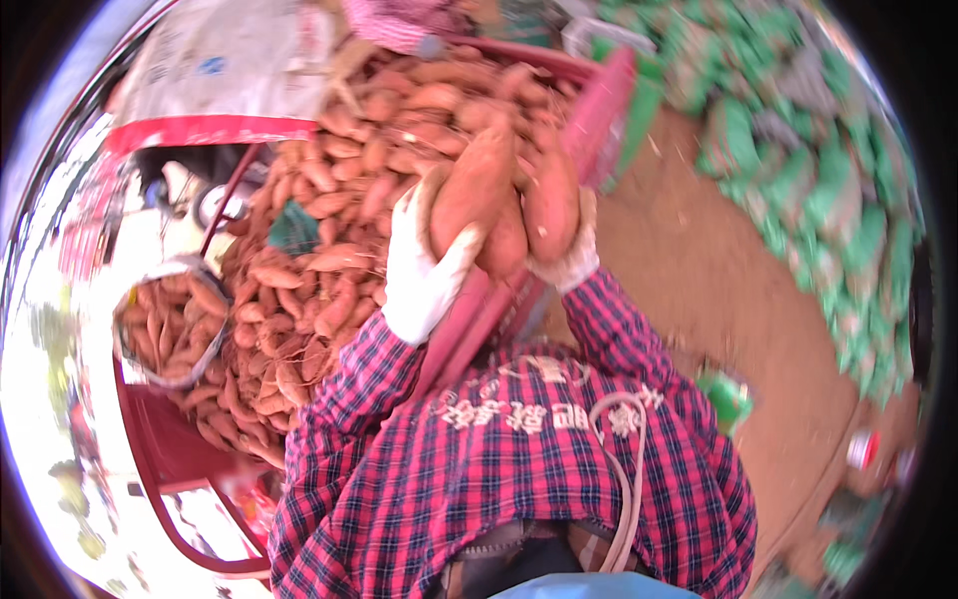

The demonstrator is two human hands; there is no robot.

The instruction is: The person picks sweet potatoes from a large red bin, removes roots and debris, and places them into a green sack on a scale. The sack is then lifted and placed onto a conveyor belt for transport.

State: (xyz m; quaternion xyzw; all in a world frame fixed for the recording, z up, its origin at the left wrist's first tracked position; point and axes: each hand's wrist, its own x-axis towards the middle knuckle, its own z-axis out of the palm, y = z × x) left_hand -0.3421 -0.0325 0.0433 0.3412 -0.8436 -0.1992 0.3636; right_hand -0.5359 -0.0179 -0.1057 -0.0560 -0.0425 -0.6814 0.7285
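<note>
Both hands wear white gloves and are raised together over the near side of a big heap of sweet potatoes. My left hand is wrapped round a large, pointed sweet potato. Another long sweet potato is gripped by my right hand, whose fingers are partly hidden behind it. Between these two, a third sweet potato is held, and I cannot tell which hand carries its weight. The held ones look bigger than most in the heap.
The heap fills a red cart bed with a raised side panel. At left stands a bucket of sweet potatoes; a white sack lies behind it. Many green filled bags line the right, beyond brown ground.
</note>
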